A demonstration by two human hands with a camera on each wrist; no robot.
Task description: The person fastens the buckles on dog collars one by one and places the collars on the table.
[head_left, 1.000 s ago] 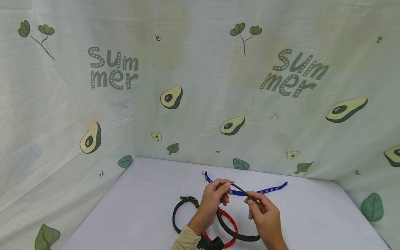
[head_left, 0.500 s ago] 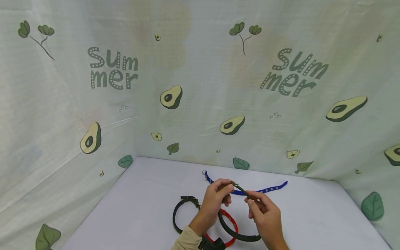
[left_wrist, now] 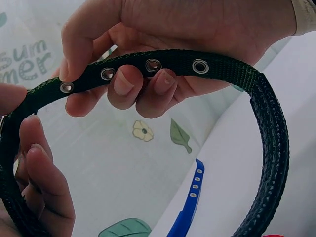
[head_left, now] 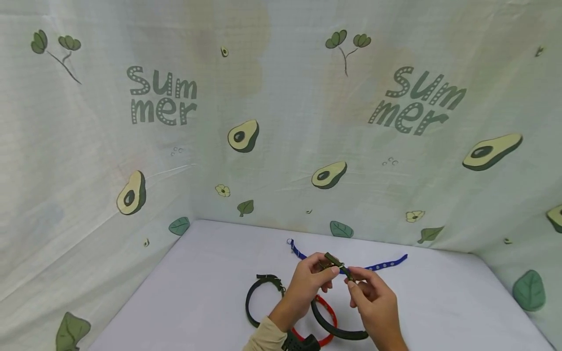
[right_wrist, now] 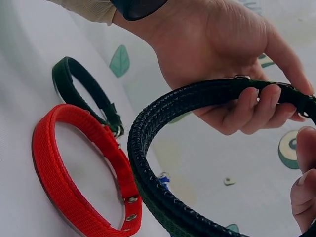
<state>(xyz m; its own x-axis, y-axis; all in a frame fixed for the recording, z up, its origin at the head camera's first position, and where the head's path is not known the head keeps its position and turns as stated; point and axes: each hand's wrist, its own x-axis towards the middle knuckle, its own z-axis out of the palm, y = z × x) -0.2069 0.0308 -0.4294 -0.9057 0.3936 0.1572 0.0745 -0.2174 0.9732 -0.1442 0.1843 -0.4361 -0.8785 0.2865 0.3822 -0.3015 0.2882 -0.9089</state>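
Observation:
Both hands hold a dark green collar, bent into a loop above the table. My left hand grips the collar near its metal buckle, thumb on top, and a short strap end stands out past those fingers. Close by, my right hand pinches the strap between thumb and fingers. Silver eyelets run along that stretch of the dark green collar in the left wrist view, where the right hand curls its fingers around it. In the right wrist view the left hand has several fingers hooked over the collar.
Below the hands a red collar lies looped on the white table. Another dark green collar lies looped to its left. Behind the hands a blue collar is stretched out flat. A printed cloth hangs at the back.
My left hand has moved slightly right, closer to the right hand. The buckle and more of the strap end now show past the left fingers. The right hand stays nearly in place.

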